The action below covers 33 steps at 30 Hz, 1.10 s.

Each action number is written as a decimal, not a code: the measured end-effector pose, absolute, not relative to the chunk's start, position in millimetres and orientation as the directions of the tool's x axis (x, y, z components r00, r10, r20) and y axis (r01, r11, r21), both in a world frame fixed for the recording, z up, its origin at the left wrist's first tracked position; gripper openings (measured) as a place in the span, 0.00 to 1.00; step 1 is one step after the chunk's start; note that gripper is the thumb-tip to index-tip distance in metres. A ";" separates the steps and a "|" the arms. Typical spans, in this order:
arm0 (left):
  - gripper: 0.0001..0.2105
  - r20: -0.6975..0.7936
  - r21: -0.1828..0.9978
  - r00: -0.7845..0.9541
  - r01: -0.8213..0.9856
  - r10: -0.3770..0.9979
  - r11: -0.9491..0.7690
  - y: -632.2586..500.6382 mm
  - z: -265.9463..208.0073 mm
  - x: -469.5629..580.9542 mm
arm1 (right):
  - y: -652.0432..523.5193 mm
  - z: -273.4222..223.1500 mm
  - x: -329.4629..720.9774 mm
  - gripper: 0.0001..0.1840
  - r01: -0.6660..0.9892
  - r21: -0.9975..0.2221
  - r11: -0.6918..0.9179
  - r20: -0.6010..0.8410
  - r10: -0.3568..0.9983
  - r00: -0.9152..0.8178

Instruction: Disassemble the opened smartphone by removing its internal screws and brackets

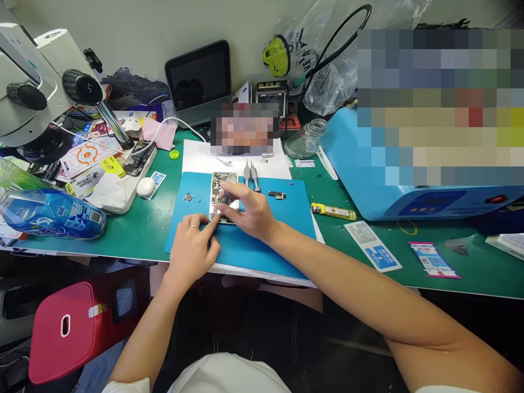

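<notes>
Your hands meet over the opened phone (224, 195), which lies face down and bared on the blue mat (262, 240), close to the mat's far edge and a little left of its middle. Your left hand (191, 245) rests on the mat at the phone's near left corner, forefinger stretched out and pressing the frame there, the other fingers loosely curled and grasping nothing. Your right hand (246, 210) comes in from the phone's right side and pinches a small dark-tipped screwdriver (225, 197) between thumb and fingers, its tip down inside the phone's lower half.

Just right of the phone's top edge, two grey screwdrivers (250, 176) lie side by side, reaching over the mat's far edge onto the white sheet (196, 158). Farther right of the phone a small dark part (277, 195) sits alone on the mat; left of the phone lies a tiny component (188, 197). The mat right of the phone and toward its near edge, under your right forearm, lies bare. Beyond the mat's right edge, well apart from the phone, a yellow lighter (332, 211) lies on the green tabletop (139, 229). Left of the phone, past the mat's edge, sit a white earbud case (145, 186) and a water bottle (51, 214) on its side.
</notes>
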<state>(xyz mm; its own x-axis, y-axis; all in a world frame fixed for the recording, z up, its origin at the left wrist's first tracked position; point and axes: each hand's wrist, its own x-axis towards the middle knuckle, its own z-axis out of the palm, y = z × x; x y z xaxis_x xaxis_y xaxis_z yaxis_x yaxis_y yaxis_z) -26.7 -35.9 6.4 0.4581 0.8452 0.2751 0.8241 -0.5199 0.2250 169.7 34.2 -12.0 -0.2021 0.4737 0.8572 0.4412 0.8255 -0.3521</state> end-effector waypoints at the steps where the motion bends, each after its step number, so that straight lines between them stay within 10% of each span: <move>1: 0.24 0.274 0.223 0.458 0.825 0.846 -0.519 -35.9 6.5 -26.7 | 34.3 -11.9 169.6 0.30 0.444 -0.350 0.825 0.858 0.473 -0.200; 33: 0.24 0.244 0.220 0.458 0.832 0.855 -0.509 -36.4 9.5 -26.3 | 32.4 -14.3 172.5 0.28 0.492 -0.358 0.794 0.832 0.510 -0.217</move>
